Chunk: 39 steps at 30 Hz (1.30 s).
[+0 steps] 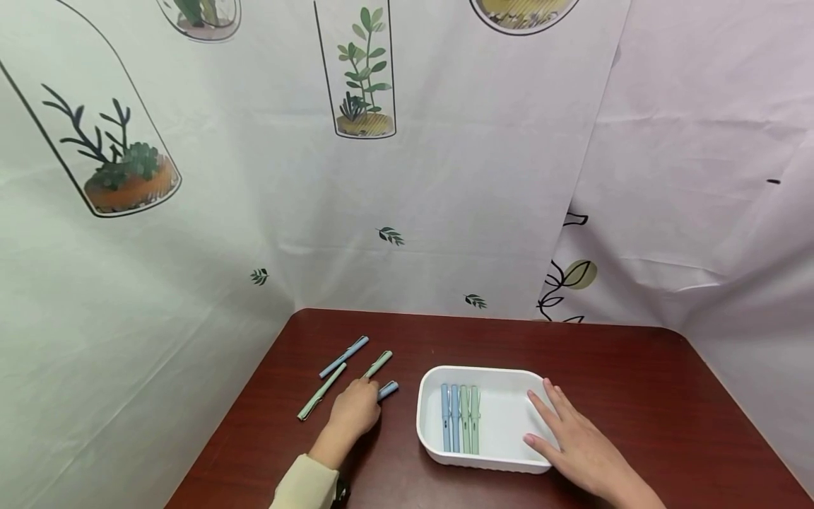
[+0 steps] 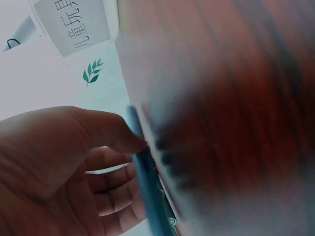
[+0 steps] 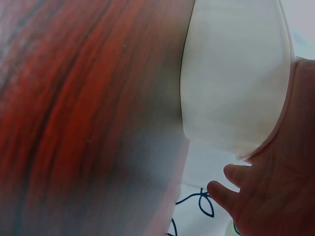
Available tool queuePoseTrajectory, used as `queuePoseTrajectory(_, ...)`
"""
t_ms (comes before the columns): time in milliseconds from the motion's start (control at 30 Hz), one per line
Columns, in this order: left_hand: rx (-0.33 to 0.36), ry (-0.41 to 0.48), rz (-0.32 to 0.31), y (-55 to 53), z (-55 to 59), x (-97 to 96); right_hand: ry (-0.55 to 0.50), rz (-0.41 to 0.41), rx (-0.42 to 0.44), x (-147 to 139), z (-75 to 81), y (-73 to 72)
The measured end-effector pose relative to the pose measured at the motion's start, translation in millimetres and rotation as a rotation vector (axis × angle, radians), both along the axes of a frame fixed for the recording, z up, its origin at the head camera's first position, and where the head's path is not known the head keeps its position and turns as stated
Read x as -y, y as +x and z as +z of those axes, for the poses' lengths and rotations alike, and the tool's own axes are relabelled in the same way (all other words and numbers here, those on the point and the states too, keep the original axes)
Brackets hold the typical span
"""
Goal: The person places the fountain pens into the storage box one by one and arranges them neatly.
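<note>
My left hand [image 1: 355, 410] is at the left part of the table and pinches a blue pen [image 1: 388, 390] between thumb and fingers. In the left wrist view that pen [image 2: 147, 191] lies close to the tabletop. Just beyond the hand is a green pen [image 1: 379, 363], its lower part hidden behind the fingers. To the left lie another green pen [image 1: 322, 392] and another blue pen [image 1: 344, 356]. A white plastic box [image 1: 509, 417] holds two blue pens [image 1: 450, 418] and two green pens [image 1: 470, 420] side by side. My right hand [image 1: 579, 438] rests at its right rim, fingers spread.
The dark red wooden table [image 1: 636, 396] has rounded far corners. A white curtain [image 1: 445, 212] printed with plants hangs behind it and at the sides. A white panel [image 2: 74, 24] with dark printed characters shows in the left wrist view.
</note>
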<state>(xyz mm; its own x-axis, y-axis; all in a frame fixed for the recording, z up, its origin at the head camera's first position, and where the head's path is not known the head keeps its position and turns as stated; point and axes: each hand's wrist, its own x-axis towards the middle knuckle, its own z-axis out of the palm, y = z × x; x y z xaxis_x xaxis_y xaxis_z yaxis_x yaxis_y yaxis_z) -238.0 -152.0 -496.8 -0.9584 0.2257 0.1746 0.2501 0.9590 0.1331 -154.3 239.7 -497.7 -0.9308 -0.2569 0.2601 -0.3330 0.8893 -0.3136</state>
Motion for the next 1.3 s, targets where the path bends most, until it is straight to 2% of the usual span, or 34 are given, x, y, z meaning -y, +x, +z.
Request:
queuePoseTrajectory(233, -0.087, 0.067, 0.026, 0.7, 2.5, -3.6, 0.006, 0.0, -0.001, -0.3, 0.8, -0.5)
queuePoseTrajectory(433, -0.091, 0.16, -0.004, 1.8, 12.0, -6.9, 0.008, -0.003, 0.008, -0.6, 1.6, -1.2)
queuePoseTrajectory(667, 0.0, 0.323, -0.054, 6.2, 31.5, -15.2, 0.008, -0.005, 0.021, -0.7, 3.1, -2.3)
queuePoseTrajectory(833, 0.063, 0.442, -0.113, 8.6, 43.0, -21.2, 0.016, -0.009, 0.029, -0.6, 3.1, -3.3)
queuePoseTrajectory(967, 0.112, 0.519, -0.144, 11.7, 50.7, -26.0, 0.032, 0.002, -0.014, -0.3, 3.4, -2.8)
queuePoseTrajectory(1133, 0.159, 0.629, -0.176, 14.3, 54.8, -33.7, 0.063, 0.004, -0.054, 0.2, 2.2, -0.3)
queuePoseTrajectory(1300, 0.256, 0.774, -0.227, 15.0, 52.5, -46.0, 0.077, -0.017, -0.043, 0.2, -0.2, 1.5)
